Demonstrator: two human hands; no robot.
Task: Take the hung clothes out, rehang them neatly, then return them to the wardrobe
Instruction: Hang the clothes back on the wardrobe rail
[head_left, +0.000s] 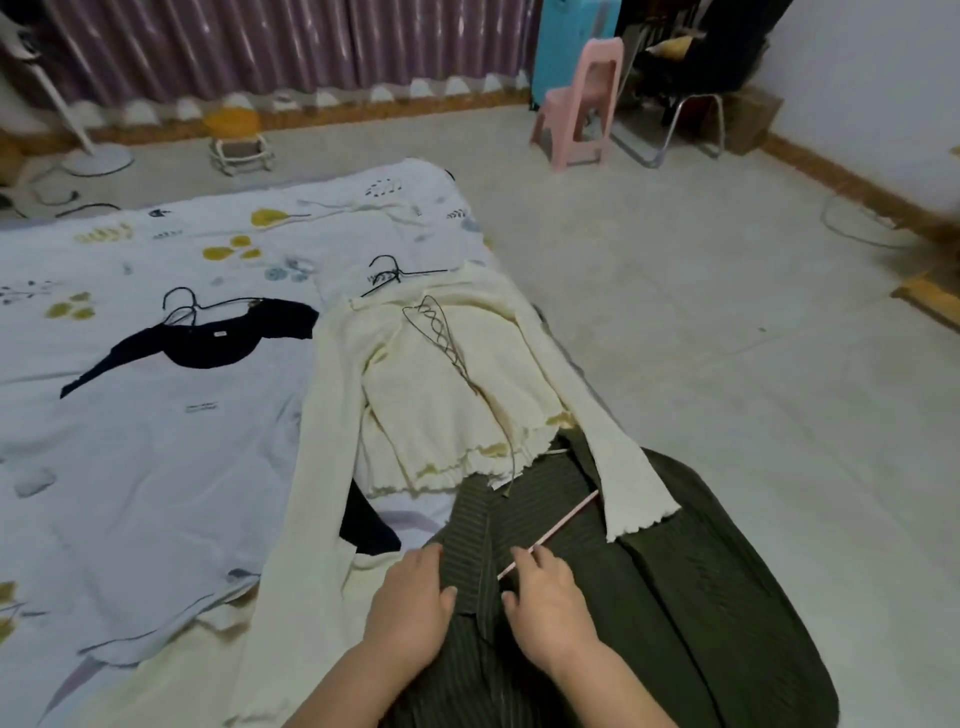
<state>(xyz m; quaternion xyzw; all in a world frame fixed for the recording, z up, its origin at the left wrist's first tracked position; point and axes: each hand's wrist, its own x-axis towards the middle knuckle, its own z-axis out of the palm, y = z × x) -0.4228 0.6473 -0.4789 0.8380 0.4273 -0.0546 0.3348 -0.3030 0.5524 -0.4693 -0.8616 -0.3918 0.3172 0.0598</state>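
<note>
On the bed (156, 467), a black top (208, 343) and cream sweater (447, 374) already lie on hangers. Nearer, the left hand (410, 597) grips the green striped garment (675, 597) with curled fingers while the right hand (545, 597) pinches a pink hanger (550, 535); it still needs hanging, and returning everything to the wardrobe remains.

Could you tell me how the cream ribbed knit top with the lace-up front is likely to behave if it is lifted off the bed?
The cream ribbed knit top will probably flop and sag, since it lies limp with rumpled hems. Its long sleeves would likely dangle and drag; one already drapes across the dark green striped garment. The thin lacing cord hangs loose and might snag.
</note>
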